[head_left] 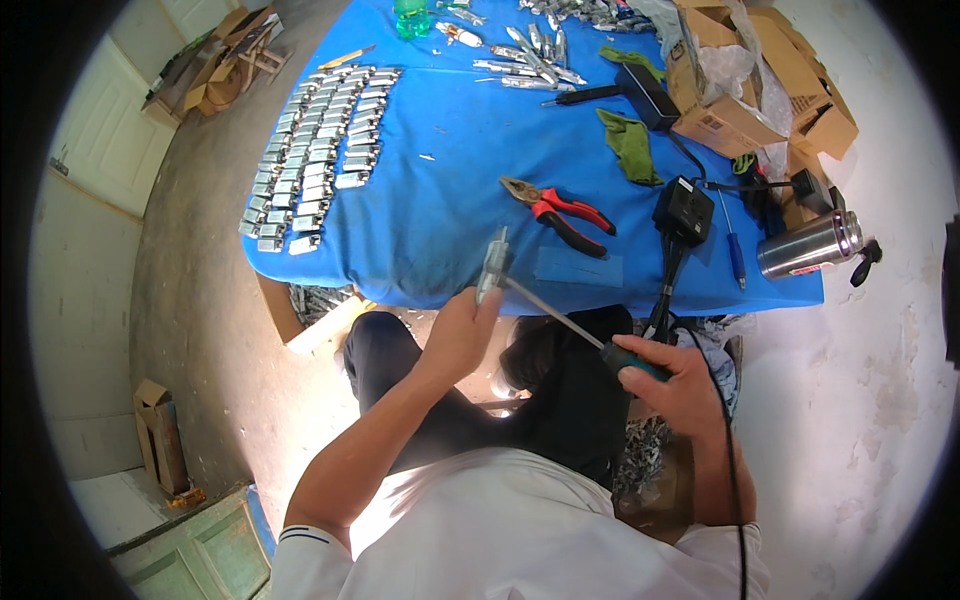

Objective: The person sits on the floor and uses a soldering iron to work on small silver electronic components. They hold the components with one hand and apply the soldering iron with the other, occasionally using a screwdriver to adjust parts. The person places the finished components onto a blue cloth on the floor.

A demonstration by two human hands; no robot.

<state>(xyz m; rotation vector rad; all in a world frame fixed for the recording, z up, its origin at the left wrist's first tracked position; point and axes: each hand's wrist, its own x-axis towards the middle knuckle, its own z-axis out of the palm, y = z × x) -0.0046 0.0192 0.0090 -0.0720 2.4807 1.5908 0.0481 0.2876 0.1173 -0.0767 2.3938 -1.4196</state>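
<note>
My left hand [459, 330] is closed around the lower end of a small silvery-grey metal part [493, 265] with a thin stem on top, held upright just off the table's front edge. In my right hand [680, 385] is a screwdriver [560, 318] with a dark green handle. Its long shaft points up and left, and its tip meets the side of the metal part; whether it sits in a slot is too small to tell. Beyond the hands, pliers [565, 214] with red and black handles lie on the blue cloth [430, 210], jaws to the left.
Rows of small metal pieces [320, 150] line the table's left side. More long metal parts [535, 60] lie at the back. On the right are a black power box [684, 212], a blue screwdriver [736, 255], a steel flask [810, 245] and cardboard boxes [735, 110]. A black cable [725, 430] hangs by my right arm.
</note>
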